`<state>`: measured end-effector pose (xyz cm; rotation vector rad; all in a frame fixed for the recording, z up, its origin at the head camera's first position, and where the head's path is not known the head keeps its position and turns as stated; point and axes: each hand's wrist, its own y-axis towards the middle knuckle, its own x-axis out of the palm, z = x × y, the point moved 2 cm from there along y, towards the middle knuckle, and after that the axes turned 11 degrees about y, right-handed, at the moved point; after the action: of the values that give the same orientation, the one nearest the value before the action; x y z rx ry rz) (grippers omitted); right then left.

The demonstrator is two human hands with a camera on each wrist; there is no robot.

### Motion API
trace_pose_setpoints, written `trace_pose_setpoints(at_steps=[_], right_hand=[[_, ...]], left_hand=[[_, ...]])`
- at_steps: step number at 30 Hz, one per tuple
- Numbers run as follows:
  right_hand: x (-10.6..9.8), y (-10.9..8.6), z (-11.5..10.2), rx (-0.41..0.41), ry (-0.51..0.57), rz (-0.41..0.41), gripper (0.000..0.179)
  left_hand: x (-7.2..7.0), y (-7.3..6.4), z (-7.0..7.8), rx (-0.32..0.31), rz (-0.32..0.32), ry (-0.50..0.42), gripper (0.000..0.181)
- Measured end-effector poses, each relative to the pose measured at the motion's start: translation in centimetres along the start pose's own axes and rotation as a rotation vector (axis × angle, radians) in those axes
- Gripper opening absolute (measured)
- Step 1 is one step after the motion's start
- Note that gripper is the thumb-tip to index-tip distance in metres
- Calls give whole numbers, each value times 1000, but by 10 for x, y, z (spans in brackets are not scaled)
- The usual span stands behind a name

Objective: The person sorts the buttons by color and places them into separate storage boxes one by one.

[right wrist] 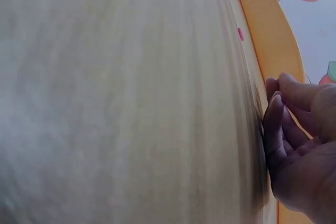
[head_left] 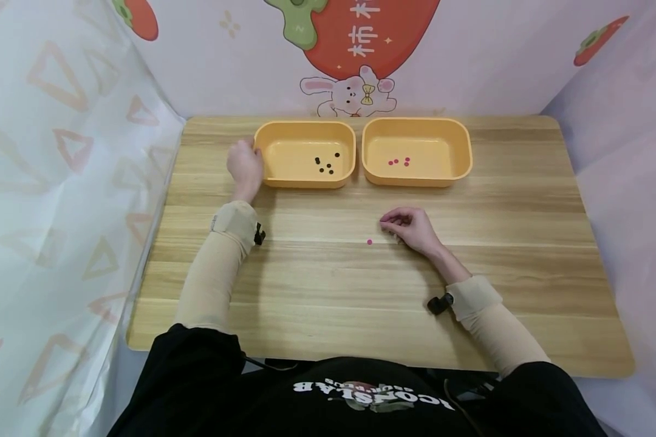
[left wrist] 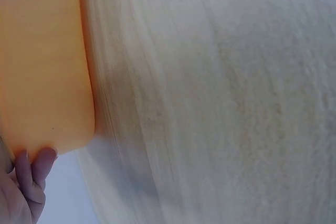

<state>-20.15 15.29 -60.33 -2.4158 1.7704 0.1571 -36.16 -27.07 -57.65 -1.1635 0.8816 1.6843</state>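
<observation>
My left hand [head_left: 245, 164] grips the left end of a yellow plastic box [head_left: 284, 183]; in the left wrist view, fingertips [left wrist: 43, 162] press its outer wall. Several small black discs [head_left: 321, 170] lie inside that box. To its right stands a second yellow box [head_left: 415, 181], with several small pink-red discs [head_left: 407, 159] on its floor. One loose pink-red disc [head_left: 369, 241] lies on the table. Just right of this disc is my right hand [head_left: 412, 229], low over the wood, thumb and fingertips drawn together. Whether anything sits between those fingertips is hidden.
Both boxes stand side by side along the back of the wooden table [head_left: 328, 303], a narrow gap between them. A printed wall covering [head_left: 470, 60] rises behind. Pale sheets hang at both sides. Each wrist wears a small black camera [head_left: 440, 303].
</observation>
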Motion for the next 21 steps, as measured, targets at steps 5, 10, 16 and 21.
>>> trace_pose_setpoints(at_steps=[5, 10, 16, 21], right_hand=[[0, -5, -1, 20, -5, -11, 20], [-2, -10, 1, -8, 13, -1, 19], [-4, -16, 2, 19, 49, 27, 18], [-7, -20, 2, 50, 127, 1, 20]], left_hand=[[7, 10, -5, -6, -3, -1, 27], [-12, -5, 6, -32, -36, 1, 31], [-16, -6, 8, -24, -57, -9, 36], [-18, -7, 9, -15, -71, -15, 34]])
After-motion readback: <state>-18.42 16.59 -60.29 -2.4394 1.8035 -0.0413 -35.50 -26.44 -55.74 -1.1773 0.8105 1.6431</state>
